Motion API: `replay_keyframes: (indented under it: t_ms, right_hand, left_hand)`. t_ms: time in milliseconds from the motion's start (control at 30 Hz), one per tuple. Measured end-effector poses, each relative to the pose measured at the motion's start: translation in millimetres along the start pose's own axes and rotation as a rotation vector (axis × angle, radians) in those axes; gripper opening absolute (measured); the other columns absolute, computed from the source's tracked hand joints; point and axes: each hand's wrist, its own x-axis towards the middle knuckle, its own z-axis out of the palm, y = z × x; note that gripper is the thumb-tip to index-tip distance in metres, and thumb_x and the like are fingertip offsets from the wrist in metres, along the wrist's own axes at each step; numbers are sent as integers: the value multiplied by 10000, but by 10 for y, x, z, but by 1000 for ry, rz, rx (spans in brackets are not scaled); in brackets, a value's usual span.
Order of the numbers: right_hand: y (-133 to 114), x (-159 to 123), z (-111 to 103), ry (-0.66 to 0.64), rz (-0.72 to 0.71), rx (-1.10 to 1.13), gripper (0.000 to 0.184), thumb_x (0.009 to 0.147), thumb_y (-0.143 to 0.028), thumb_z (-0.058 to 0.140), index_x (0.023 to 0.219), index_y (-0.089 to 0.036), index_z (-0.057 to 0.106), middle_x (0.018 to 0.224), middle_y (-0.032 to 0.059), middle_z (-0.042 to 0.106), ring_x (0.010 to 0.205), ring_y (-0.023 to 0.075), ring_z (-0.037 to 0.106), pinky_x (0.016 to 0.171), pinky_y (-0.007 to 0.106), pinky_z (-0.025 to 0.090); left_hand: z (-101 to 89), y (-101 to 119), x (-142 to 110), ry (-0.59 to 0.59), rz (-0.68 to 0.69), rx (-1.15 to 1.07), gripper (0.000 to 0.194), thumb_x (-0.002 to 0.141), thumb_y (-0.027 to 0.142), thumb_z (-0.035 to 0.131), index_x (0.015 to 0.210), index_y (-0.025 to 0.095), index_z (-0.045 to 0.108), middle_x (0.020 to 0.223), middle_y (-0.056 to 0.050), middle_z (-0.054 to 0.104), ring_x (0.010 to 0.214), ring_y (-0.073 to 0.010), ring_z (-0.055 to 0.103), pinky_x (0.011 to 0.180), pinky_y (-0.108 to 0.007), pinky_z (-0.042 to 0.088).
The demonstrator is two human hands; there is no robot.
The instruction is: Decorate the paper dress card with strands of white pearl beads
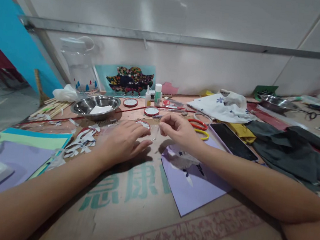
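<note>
Grip pinched together, our right hand [176, 130] seemingly holds a clear sliver [156, 132], likely light, flimsy, best taken by its edge; our left hand's [122, 140] fingers stand apart.

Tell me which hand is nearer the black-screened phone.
Right. The right hand is a little left of the phone; the left hand is farther left, beyond the right hand.

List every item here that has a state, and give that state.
Water bottle, upright, lid on
Steel bowl beside it, holding white paper
Smartphone, face up, screen dark
White-capped bottle, upright, closed
Nozzle bottle, upright
Floral cloth, crumpled
Left hand, open
Right hand, fingertips together; any held item unclear
</note>
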Motion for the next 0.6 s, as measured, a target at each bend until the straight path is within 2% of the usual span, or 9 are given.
replay_keyframes:
  t_ms: [67, 167, 233, 333, 467, 533, 600]
  right_hand:
    - [23, 31, -41, 27, -15, 47, 126, 916, -299, 559, 864, -191, 518, 701, -36, 569, 644, 105, 540, 617, 256, 436]
    - [-35, 54, -115, 20, -61, 6, 122, 933, -301, 561, 897, -193, 518, 721, -33, 574, 659, 102, 553, 628, 255, 444]
    - [-126, 40, -161, 2, -118, -60, 131, 950, -313, 555, 923, -187, 532, 749, -26, 575, 677, 101, 564, 646, 258, 450]
    - [-253, -31, -206, -36, -205, -217, 149, 977, -318, 523, 943, -176, 551, 775, -12, 587, 693, 105, 560, 657, 261, 440]
    - [-279, -177, -210, -160, -287, -447, 158, 978, -299, 536, 927, -161, 593, 766, 2, 623, 674, 112, 543, 627, 246, 412]
    - [-248, -248, -190, -210, -340, -505, 148, 977, -272, 543, 918, -154, 610, 766, 8, 641, 665, 110, 549, 614, 234, 408]
    - [-220, -308, -164, -197, -427, -530, 141, 978, -243, 546, 900, -151, 619, 759, 11, 653, 653, 106, 545, 607, 224, 406]
  left_hand:
    - [-4, -53, 11, -73, -32, -16, 314, 1022, 376, 417, 989, 167, 648, 973, -99, 713, 946, -265, 632, 846, -387, 456]
    - [-75, -86, 54, -312, -80, -85, 249, 987, 322, 467, 973, 212, 690, 919, -56, 722, 840, -228, 640, 727, -326, 443]
    - [-152, -60, 77, -455, -106, -143, 200, 934, 264, 524, 981, 249, 718, 917, -29, 743, 788, -205, 644, 670, -296, 417]
    - [-253, 63, 70, -596, -177, -234, 185, 856, 212, 584, 945, 272, 735, 874, 1, 763, 733, -182, 648, 612, -268, 383]
    - [-309, 316, 4, -673, -332, -303, 155, 846, 311, 655, 982, 256, 705, 756, 9, 732, 637, -175, 626, 542, -256, 345]
    - [-327, 422, -31, -704, -385, -322, 192, 817, 395, 710, 921, 234, 703, 716, 6, 712, 603, -173, 609, 523, -255, 334]
    - [-353, 476, -60, -717, -403, -361, 248, 824, 471, 707, 851, 224, 696, 697, 6, 699, 584, -164, 594, 519, -255, 332]
